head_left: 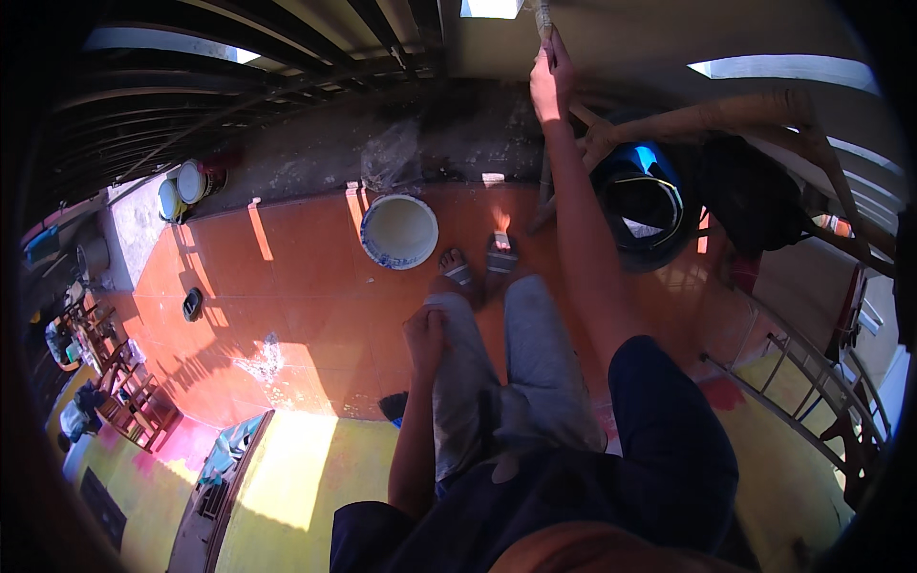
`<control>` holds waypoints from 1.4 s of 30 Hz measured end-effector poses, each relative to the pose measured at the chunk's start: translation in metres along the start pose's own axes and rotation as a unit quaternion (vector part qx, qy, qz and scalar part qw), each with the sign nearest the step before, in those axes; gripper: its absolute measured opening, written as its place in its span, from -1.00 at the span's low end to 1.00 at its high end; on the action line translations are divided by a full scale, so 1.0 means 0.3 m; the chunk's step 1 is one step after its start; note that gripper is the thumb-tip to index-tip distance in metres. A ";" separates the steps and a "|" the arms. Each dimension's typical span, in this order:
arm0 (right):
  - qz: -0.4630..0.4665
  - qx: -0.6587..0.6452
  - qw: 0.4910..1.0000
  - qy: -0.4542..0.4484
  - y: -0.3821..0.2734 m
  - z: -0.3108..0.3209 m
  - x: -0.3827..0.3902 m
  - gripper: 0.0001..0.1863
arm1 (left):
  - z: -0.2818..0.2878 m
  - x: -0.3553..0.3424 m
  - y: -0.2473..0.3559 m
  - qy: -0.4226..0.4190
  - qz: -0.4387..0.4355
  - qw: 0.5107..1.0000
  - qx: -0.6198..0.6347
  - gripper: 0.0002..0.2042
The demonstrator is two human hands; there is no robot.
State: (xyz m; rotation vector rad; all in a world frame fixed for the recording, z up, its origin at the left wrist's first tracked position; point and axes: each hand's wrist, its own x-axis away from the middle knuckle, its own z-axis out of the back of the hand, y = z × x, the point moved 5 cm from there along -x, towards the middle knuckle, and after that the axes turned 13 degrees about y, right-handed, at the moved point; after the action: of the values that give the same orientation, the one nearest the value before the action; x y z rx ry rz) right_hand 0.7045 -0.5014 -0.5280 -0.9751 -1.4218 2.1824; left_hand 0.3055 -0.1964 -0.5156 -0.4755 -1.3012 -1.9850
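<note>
My right arm stretches far up and forward. My right hand (551, 81) is closed round a pale, slim tool (543, 15) that looks like a brush handle; its far end runs out at the top edge. Against the wall ahead, that hand is well above the floor. My left hand (425, 336) hangs beside my left knee, its fingers curled in with no object visible in them. On the floor in front of my feet stands a white bucket (399, 232) with blue smears on its rim and pale liquid inside.
A dark slatted railing (267, 91) runs along the upper left. At right are a wooden chair (735, 110), a black and blue drum (645, 205) and a metal ladder (802, 387). Paint cans (191, 181), a slipper (193, 304) and a wooden chair (138, 406) stand left.
</note>
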 end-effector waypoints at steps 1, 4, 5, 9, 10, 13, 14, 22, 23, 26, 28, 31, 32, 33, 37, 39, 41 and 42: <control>0.021 0.038 0.999 -0.028 0.112 -0.023 0.051 -0.60 | -0.050 -0.061 0.043 0.000 -0.035 0.999 0.010 -0.74; -0.135 0.138 0.979 -0.071 0.438 -0.034 0.180 -0.63 | -0.176 -0.327 0.284 0.042 -0.262 0.964 -0.007 -0.76; -0.225 0.155 0.956 -0.103 0.517 -0.050 0.195 -0.65 | -0.205 -0.423 0.381 0.047 -0.324 0.945 -0.009 -0.76; -0.152 0.110 0.972 -0.138 0.420 -0.085 0.111 -0.65 | -0.271 -0.691 0.897 0.294 -0.629 0.719 -0.037 -0.53; -0.139 0.022 0.984 -0.111 0.330 -0.080 0.067 -0.65 | -0.281 -0.689 1.017 0.346 -0.685 0.640 0.026 -0.49; -0.127 -0.214 0.968 -0.043 0.041 0.009 -0.062 -0.63 | -0.315 -0.620 1.306 0.471 -0.768 0.416 0.128 -0.46; -0.132 -0.222 0.966 -0.029 -0.026 0.034 -0.099 -0.61 | -0.331 -0.640 1.399 0.439 -0.661 0.501 0.345 -0.49; -0.058 -0.085 0.995 0.012 0.354 -0.131 0.100 -0.66 | -0.280 -0.668 1.516 0.583 -0.739 0.325 0.095 -0.53; -0.115 -0.002 0.993 -0.004 0.467 -0.137 0.170 -0.72 | -0.287 -0.694 1.519 0.577 -0.736 0.341 0.092 -0.53; -0.355 -0.034 0.933 -0.050 0.582 -0.123 0.213 -0.75 | -0.295 -0.724 1.537 0.558 -0.743 0.354 0.103 -0.51; -0.378 -0.180 0.906 -0.058 0.431 -0.072 0.081 -0.78 | -0.297 -0.711 1.531 0.538 -0.755 0.353 0.127 -0.48; -0.318 -0.331 0.882 -0.108 0.012 0.022 -0.202 -0.80 | -0.287 -0.693 1.533 0.568 -0.734 0.357 0.103 -0.48; -0.281 -0.301 0.905 -0.110 -0.118 0.063 -0.242 -0.79 | -0.285 -0.691 1.530 0.570 -0.733 0.357 0.104 -0.49; -0.188 -0.309 0.924 -0.122 -0.261 0.107 -0.274 -0.79 | -0.283 -0.692 1.530 0.567 -0.733 0.361 0.107 -0.50; 0.071 -0.258 0.960 -0.085 -0.665 0.232 -0.372 -0.75 | -0.288 -0.715 1.526 0.553 -0.741 0.367 0.103 -0.51; 0.119 -0.152 0.981 -0.017 -0.669 0.226 -0.378 -0.75 | -0.287 -0.722 1.524 0.548 -0.746 0.366 0.099 -0.51; 0.211 -0.058 0.974 0.058 -0.564 0.181 -0.338 -0.75 | -0.285 -0.718 1.522 0.544 -0.750 0.364 0.095 -0.49; 0.286 -0.026 0.951 0.112 -0.473 0.145 -0.272 -0.75 | -0.282 -0.716 1.520 0.544 -0.749 0.367 0.093 -0.50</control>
State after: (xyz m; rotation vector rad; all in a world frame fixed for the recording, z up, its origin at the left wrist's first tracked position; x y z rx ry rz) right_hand 0.7206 -0.5198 -0.3605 -1.7719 -1.1957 2.3106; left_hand 0.7895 -0.3079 -0.3956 2.6539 -0.7047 -2.0923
